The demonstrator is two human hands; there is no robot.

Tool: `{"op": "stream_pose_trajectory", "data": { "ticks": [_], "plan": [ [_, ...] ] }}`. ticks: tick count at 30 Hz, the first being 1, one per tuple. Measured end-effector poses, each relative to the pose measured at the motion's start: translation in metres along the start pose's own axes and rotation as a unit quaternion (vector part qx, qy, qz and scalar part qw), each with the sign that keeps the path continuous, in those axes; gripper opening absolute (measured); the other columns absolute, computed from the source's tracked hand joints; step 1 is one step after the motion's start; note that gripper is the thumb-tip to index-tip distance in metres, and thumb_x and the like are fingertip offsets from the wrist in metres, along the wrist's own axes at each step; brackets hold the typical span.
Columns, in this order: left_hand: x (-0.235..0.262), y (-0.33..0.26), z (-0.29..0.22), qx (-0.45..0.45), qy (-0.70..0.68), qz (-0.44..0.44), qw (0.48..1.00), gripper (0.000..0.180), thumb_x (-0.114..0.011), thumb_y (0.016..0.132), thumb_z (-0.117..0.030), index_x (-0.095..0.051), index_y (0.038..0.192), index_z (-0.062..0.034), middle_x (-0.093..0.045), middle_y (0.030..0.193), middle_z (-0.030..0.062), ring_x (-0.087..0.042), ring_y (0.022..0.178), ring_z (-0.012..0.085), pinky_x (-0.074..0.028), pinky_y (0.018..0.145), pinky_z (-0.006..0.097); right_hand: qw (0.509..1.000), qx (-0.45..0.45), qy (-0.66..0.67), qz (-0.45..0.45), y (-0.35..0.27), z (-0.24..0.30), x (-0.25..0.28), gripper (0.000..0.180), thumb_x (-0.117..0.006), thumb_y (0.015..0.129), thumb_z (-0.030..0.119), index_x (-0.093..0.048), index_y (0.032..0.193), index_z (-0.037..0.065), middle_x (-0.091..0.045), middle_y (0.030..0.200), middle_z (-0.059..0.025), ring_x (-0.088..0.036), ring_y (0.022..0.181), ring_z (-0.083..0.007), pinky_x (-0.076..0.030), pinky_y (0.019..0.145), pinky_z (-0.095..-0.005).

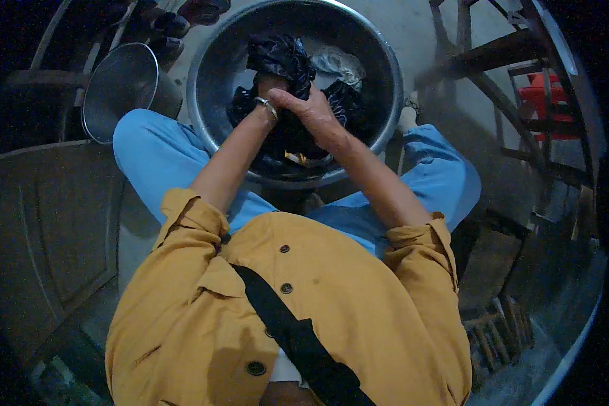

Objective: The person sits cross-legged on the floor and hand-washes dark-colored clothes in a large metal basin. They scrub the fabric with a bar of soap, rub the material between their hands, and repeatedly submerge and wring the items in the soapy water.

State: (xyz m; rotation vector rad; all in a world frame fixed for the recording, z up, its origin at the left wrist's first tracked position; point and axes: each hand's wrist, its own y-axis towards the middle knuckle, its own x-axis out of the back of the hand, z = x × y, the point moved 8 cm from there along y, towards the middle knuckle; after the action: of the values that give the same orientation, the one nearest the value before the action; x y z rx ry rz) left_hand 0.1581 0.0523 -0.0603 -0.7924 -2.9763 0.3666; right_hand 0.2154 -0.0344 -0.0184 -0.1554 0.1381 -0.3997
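Here, the black cloth (281, 57) sits bunched in the big metal basin (213, 68) at the top centre of the frame, both hands clamped on it: the left hand (271, 88) grips from below, the right hand (314, 115) presses over it. A smaller metal bucket (118, 88) stands upper left, beside the blue trouser knee (149, 145)

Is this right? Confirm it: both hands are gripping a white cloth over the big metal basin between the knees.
Not quite. In the head view the left hand and right hand grip a black cloth, not a white one, over the big metal basin between the knees. A pale cloth lies untouched behind it.
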Motion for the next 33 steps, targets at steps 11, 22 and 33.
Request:
{"op": "stream_pose_trajectory", "data": {
  "ticks": [11, 22, 33],
  "plan": [
    [0.040, 0.002, 0.025, 0.136, 0.048, 0.095, 0.985, 0.035, -0.051, 0.079, -0.033, -0.058, 0.090, -0.0004, -0.060, 0.089, 0.0063, -0.056, 0.077, 0.0166, -0.044, 0.067, 0.029, 0.967, -0.147, 0.206, 0.037, -0.010, 0.045, 0.030, 0.049, -0.065, 0.066, 0.024, -0.048, 0.108, 0.004, -0.055, 0.099, -0.0089, -0.055, 0.084, -0.0206, -0.046, 0.071, -0.0320],
    [-0.038, -0.061, 0.010, 0.265, -0.451, 0.253, 0.814, 0.031, -0.047, 0.080, -0.028, -0.055, 0.102, -0.0077, -0.058, 0.098, 0.0093, -0.056, 0.088, 0.0194, -0.043, 0.083, 0.035, 0.962, -0.273, -0.021, -0.007, 0.025, -0.035, 0.068, 0.034, -0.052, 0.079, 0.031, -0.056, 0.095, 0.002, -0.059, 0.090, -0.0072, -0.055, 0.081, -0.0197, -0.044, 0.074, -0.0296],
    [-0.035, -0.044, 0.048, 0.165, -0.184, 0.181, 0.952, 0.023, -0.044, 0.081, -0.022, -0.059, 0.088, -0.0066, -0.060, 0.084, 0.0039, -0.058, 0.073, 0.0139, -0.047, 0.064, 0.027, 0.800, 0.192, -0.567, 0.053, 0.014, 0.000, 0.008, 0.033, -0.030, 0.087, 0.030, -0.053, 0.103, 0.012, -0.053, 0.102, -0.0062, -0.043, 0.101, -0.0253, -0.029, 0.084, -0.0456]
  ]
}}
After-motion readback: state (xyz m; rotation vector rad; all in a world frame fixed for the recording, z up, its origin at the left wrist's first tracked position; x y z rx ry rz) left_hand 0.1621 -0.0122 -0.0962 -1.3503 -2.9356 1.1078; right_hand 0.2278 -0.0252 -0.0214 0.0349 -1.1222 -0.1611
